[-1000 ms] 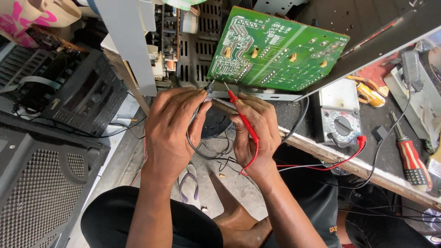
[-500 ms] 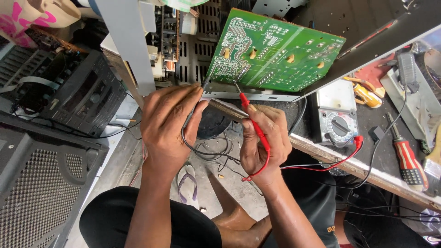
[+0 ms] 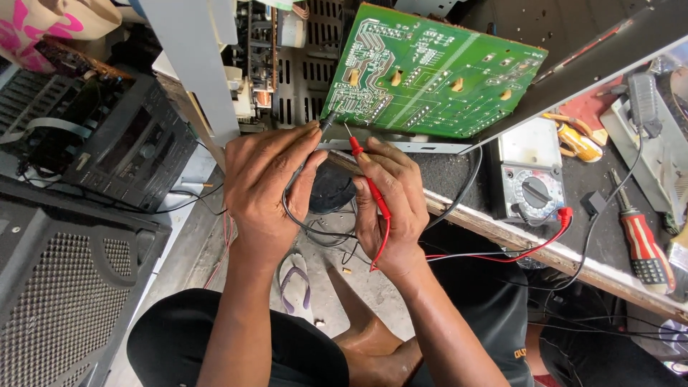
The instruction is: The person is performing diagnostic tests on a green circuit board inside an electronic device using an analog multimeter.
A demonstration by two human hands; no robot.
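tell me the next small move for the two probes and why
Probably ease the red probe in the right hand up to the green circuit board: its tip sits just short of the lower edge, while the black probe in the left hand seems to touch already.

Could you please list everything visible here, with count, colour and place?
green printed circuit board: one, green, tilted up at top centre
red test probe: one, red, in right hand, tip near the board's lower edge
black test probe: one, black, in left hand, tip at the board
analogue multimeter: one, white and grey, on bench at right
red-handled screwdriver: one, red and black, far right
black cassette deck: one, left
sandal: one, pale, on floor
left hand; right hand
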